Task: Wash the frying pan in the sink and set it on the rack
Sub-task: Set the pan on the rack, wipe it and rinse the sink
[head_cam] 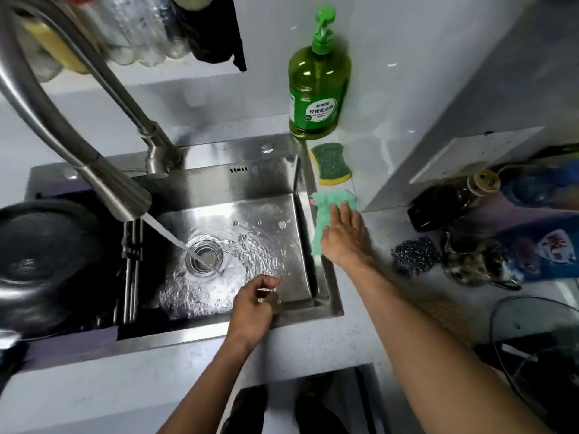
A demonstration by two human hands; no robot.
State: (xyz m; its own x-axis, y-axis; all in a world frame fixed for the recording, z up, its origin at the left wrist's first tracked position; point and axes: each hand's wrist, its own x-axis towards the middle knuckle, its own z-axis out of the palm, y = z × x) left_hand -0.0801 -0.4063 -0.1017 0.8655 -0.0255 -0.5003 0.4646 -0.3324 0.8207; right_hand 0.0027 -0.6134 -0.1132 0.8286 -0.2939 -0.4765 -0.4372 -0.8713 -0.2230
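1. The frying pan (pixel 40 258) sits on the rack (pixel 131 270) over the left part of the sink (pixel 266 170), dark, seemingly bottom up. So the washing looks done, or nearly, and what is in hand is the tidying up.
2. The tap (pixel 119 195) runs hard into the drain (pixel 204 256) at the middle of the sink. I'd shut it off soon if nothing more needs rinsing, as it only splashes the basin.
3. The right hand (pixel 343 236) lies on the green cloth (pixel 326 214) draped over the sink's right rim, fingers spread flat and pressing rather than curled round it. To lift the cloth well, gather it at the middle so the wet end does not drag into the basin.
4. The left hand (pixel 253 303) hovers over the sink's near right corner, its grip loosely curled. It may pinch something small and pale, but I cannot tell what, or whether it holds anything.
5. If the pan wants another wipe, the scouring sponge (pixel 330 164) lies just behind the cloth, beyond the sink's right rim, with the soap bottle (pixel 318 79) further back and the steel wool (pixel 415 255) on the worktop (pixel 360 339) to the sink's right.
6. Check that the pan rests steady on the rack bars, since a tilted pan could slide toward the sink.
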